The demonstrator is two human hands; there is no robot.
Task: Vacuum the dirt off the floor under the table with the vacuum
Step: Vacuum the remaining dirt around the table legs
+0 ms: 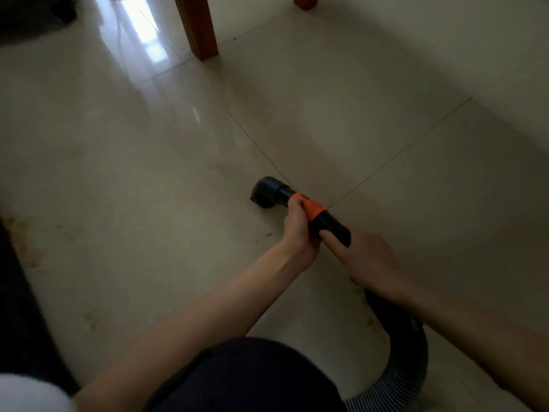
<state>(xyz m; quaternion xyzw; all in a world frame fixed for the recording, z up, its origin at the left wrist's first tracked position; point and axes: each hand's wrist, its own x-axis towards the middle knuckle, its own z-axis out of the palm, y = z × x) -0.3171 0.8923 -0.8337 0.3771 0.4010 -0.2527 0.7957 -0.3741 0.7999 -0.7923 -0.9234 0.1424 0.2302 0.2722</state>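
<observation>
Pale glossy floor fills the view, tile seams crossing it, with a wall along the far right. Two wooden table legs stand at the far edge, the big leg left of the small one. My dark knee sits nearest.

The hose curls from the near right up into the wand, black with an orange collar. The wand's long axis runs from near right to far left, ending in the nozzle, which is down on the tile just left of a seam crossing.

My left hand wraps the wand at the orange collar, fingers curled round it. My right hand grips the wand's back end, thumb laid along the tube. The left is the nearer hand to the nozzle.

A few dirt specks lie just left of my left hand, near of the nozzle, so I judge the nozzle must be pulled back to reach them; the table legs lie well beyond.
</observation>
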